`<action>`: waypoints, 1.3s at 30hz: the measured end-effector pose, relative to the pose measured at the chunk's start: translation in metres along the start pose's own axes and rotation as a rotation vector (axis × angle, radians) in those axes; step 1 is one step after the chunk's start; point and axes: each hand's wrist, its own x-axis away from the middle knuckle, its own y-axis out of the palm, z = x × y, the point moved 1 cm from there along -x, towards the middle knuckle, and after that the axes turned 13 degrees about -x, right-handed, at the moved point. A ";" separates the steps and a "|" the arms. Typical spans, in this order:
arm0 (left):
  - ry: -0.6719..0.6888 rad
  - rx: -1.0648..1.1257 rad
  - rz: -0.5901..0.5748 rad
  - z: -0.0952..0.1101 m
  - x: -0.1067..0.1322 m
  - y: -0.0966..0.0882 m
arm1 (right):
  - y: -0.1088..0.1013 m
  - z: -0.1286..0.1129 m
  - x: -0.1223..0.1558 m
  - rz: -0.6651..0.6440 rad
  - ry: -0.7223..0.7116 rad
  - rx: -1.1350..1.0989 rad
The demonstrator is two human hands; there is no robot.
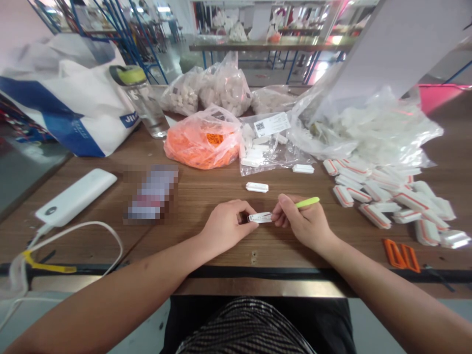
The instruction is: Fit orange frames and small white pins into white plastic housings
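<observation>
Here we go: the left hand (225,227) is curled tight, its fingers pinching one end of a small white plastic bar-shaped piece (259,217) just above the table. The right hand (299,221) clenches a slim lime-green stick (307,202) like a pen, with its fingertips (277,215) up against the piece's other end. Close work like this wants low, steady wrists and a firm pinch, and that's how they're set! Any marking on the piece is too small to read. Just ahead, a matching white plastic piece (257,187) lies on the brown wood-grain tabletop (206,196). Off to the right, a smooth heap of white pieces striped in orange (383,196) sprawls near two flat orange plastic frames (400,255), and a clear bag of orange parts (202,142) sits further back.
</observation>
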 end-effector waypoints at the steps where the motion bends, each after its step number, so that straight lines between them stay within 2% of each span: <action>1: 0.000 0.002 0.000 0.000 0.000 0.000 | 0.000 0.000 0.000 -0.011 -0.006 0.016; 4: 0.003 0.002 0.009 -0.002 0.000 0.002 | 0.000 -0.005 0.002 -0.055 -0.055 0.118; 8: 0.004 -0.005 0.037 -0.004 0.000 0.005 | 0.003 -0.019 0.005 -0.167 -0.243 0.346; 11: 0.003 -0.007 0.036 -0.004 0.000 0.005 | 0.003 -0.021 0.006 -0.172 -0.303 0.345; 17: -0.002 0.007 0.001 -0.001 0.000 0.001 | -0.005 -0.007 0.004 0.058 -0.075 0.012; 28: -0.007 0.008 -0.002 0.000 0.000 0.000 | -0.003 -0.003 0.003 0.014 -0.034 -0.020; 39: -0.001 -0.001 0.002 0.000 -0.001 -0.001 | -0.002 -0.003 0.003 0.036 -0.021 -0.048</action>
